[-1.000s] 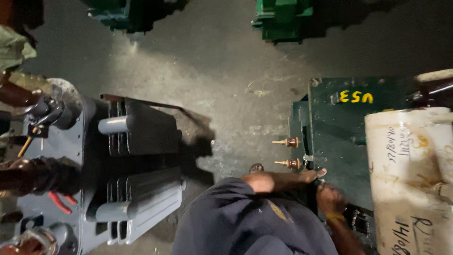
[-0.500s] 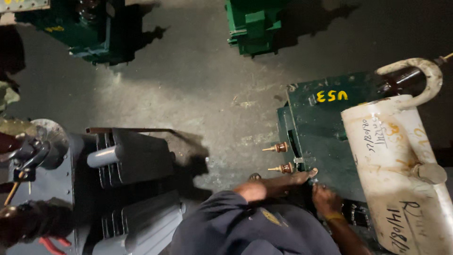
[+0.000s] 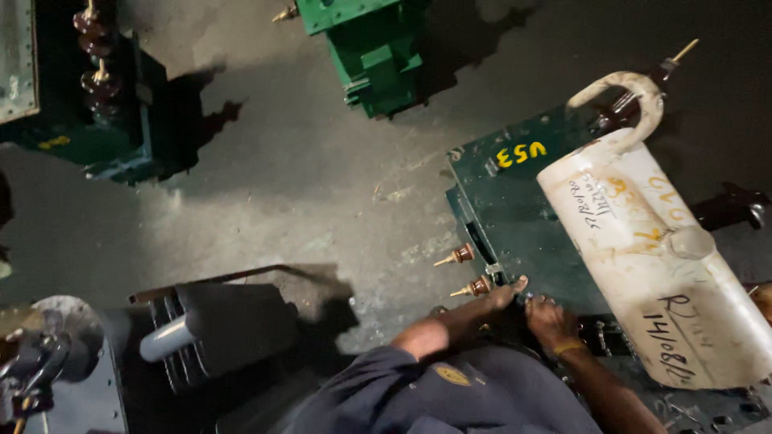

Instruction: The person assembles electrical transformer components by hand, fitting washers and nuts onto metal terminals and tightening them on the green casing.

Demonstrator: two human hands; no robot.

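Both my hands sit at the near-left corner of the dark green transformer lid (image 3: 523,217) that stands on the concrete floor (image 3: 305,201). My left hand (image 3: 503,296) lies on the lid's left edge, fingers stretched flat and grasping nothing, just beside the lower of two small brown bushings (image 3: 479,286) that jut off that edge. My right hand (image 3: 551,320) rests fingers-down on the lid right next to it; whether its grip closes on anything I cannot tell. The cream cylindrical tank (image 3: 651,249) lies along the lid's right side. Bare floor opens to the left, up to the grey finned unit (image 3: 225,329).
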